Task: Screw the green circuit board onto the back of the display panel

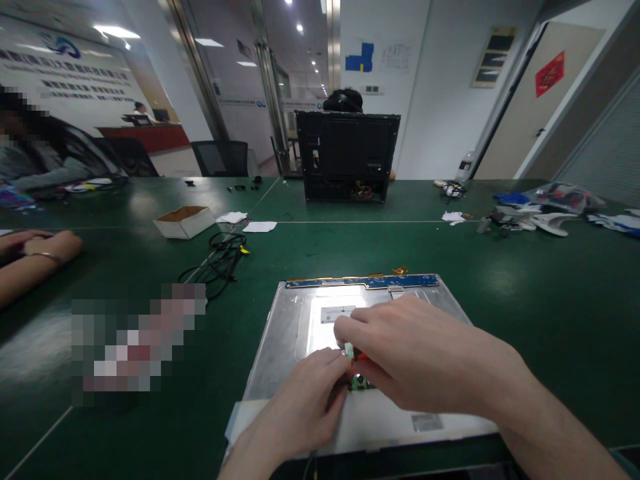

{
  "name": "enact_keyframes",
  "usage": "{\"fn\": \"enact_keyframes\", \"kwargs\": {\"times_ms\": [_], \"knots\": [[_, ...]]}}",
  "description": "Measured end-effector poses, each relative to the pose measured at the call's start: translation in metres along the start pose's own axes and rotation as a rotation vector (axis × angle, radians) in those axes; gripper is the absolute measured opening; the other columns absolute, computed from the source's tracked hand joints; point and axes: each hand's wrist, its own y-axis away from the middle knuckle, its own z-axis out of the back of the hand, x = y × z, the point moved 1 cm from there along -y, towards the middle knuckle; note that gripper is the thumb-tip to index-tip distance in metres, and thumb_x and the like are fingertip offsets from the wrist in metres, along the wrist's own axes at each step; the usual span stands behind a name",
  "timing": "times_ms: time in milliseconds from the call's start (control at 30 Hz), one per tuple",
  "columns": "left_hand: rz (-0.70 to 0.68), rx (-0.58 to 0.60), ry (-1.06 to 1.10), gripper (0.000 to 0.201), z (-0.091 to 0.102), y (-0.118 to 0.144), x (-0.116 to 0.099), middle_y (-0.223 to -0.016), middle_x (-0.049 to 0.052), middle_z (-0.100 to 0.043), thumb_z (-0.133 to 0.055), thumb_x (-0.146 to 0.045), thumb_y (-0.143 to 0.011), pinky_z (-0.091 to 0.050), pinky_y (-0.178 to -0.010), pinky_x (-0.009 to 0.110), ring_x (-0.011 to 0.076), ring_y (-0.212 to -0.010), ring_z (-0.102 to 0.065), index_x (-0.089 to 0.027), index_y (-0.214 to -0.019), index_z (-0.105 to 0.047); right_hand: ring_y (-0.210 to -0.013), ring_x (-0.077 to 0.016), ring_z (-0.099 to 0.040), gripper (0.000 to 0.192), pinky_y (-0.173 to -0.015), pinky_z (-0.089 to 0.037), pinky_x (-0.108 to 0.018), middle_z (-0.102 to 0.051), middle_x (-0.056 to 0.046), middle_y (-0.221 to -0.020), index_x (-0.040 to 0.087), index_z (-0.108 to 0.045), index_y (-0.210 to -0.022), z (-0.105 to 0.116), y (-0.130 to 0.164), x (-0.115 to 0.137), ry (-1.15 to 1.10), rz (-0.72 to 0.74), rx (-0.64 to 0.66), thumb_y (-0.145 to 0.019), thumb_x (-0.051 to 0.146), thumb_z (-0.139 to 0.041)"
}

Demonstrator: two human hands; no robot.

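Fingertips of the left hand (pixel 305 400) and right hand (pixel 415 353) are pinching a small green connector (pixel 356 381) on the metal panel (pixel 280 347), apparently unplugging it, likely needing a steady, gentle pull.

A dark green table (pixel 525 280) filled the lower frame. White walls (pixel 440 100) stood upper right, a beige door (pixel 530 107) far right, glass partitions (pixel 225 80) upper left, and ceiling lights (pixel 116 31) glowed above.
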Motion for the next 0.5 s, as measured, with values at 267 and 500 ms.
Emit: {"fn": "enact_keyframes", "kwargs": {"times_ms": [267, 500], "knots": [[-0.002, -0.003, 0.001, 0.016, -0.0028, 0.0004, 0.0031, -0.096, 0.006, -0.064, -0.048, -0.011, -0.085, -0.049, -0.081, 0.034, 0.0233, -0.089, -0.059, -0.02, -0.094, -0.058, -0.063, -0.0158, -0.054, 0.011, -0.051, -0.022, -0.029, -0.065, -0.002, -0.083, 0.02, -0.054, -0.098, -0.0013, 0.0007, -0.0001, -0.02, -0.007, -0.01, -0.089, 0.026, -0.056], [-0.006, 0.0, 0.019, 0.02, -0.001, 0.0001, 0.0021, -0.099, 0.006, -0.066, -0.049, -0.011, -0.084, -0.049, -0.08, 0.034, 0.0242, -0.091, -0.061, -0.02, -0.098, -0.059, -0.062, -0.0152, -0.05, 0.015, -0.05, -0.022, -0.03, -0.063, -0.002, -0.087, 0.02, -0.051, -0.097, -0.0024, 0.0032, -0.0005, -0.038, 0.037, -0.02, -0.083, 0.02, -0.055]]}}
